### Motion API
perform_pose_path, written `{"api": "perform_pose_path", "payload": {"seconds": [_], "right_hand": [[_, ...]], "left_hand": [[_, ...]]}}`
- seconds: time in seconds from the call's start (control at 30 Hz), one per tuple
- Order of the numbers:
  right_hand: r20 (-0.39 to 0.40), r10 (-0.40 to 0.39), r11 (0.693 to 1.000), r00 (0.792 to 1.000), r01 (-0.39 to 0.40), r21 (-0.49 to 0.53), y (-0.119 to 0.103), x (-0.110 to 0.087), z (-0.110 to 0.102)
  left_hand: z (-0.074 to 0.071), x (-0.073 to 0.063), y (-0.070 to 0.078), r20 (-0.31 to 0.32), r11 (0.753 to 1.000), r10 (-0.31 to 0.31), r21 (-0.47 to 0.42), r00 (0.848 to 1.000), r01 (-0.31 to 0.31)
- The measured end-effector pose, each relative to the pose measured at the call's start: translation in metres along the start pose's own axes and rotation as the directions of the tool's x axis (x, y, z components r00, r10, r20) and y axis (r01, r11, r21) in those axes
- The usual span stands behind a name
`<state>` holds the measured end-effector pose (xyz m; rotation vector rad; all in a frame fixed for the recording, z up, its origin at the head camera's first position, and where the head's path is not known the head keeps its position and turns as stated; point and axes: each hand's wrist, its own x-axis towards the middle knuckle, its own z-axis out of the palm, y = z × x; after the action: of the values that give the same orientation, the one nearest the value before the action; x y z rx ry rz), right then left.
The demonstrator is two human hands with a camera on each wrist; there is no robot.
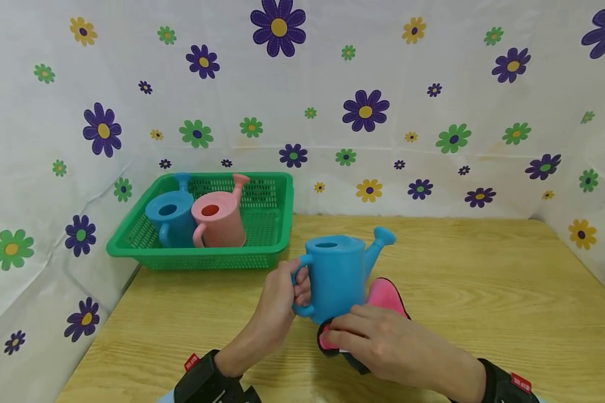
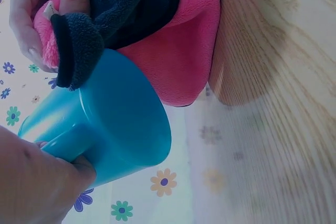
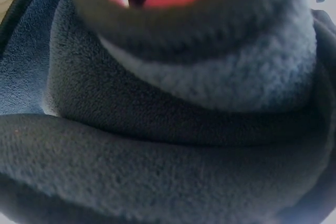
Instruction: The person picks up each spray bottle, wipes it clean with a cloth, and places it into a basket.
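A blue watering can (image 1: 336,277) is held upright above the table by my left hand (image 1: 281,299), its fingers curled round the handle. The spout points to the right. My right hand (image 1: 378,338) grips a pink and dark grey cloth (image 1: 385,295) against the lower right side of the can. In the left wrist view, the bunched cloth (image 2: 173,51) touches the can (image 2: 123,124) near its base, and one pink part hangs free. Dark folds of the cloth (image 3: 173,108) fill most of the right wrist view, hiding the right fingers there.
A green plastic basket (image 1: 206,261) stands at the back left of the wooden table (image 1: 459,268). Inside it are another blue watering can (image 1: 171,215) and a pink watering can (image 1: 222,218). A flower-patterned sheet (image 1: 302,73) hangs behind the table and along its sides.
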<state>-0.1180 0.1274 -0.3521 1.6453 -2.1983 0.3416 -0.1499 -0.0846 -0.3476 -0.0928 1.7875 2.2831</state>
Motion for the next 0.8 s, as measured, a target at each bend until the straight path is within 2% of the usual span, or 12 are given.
{"api": "perform_pose_path", "payload": {"seconds": [0.13,0.43,0.67,0.8], "right_hand": [[-0.032,-0.004,1.0,0.999,0.003,-0.014,0.0,-0.001,0.001],[-0.164,-0.032,0.995,0.986,0.017,-0.094,0.004,-0.001,-0.001],[-0.161,0.009,0.996,0.987,-0.023,-0.084,0.007,0.0,-0.009],[-0.195,0.016,0.993,0.981,-0.039,-0.113,0.01,0.0,-0.012]], "left_hand": [[-0.001,0.0,0.001,0.009,1.0,0.006,-0.002,1.0,-0.006],[-0.001,-0.003,-0.003,0.033,1.0,0.002,0.017,0.999,-0.002],[-0.001,-0.004,-0.006,0.06,1.0,-0.006,0.029,0.998,0.005],[-0.001,-0.004,-0.007,0.064,0.998,-0.022,0.056,0.998,0.019]]}}
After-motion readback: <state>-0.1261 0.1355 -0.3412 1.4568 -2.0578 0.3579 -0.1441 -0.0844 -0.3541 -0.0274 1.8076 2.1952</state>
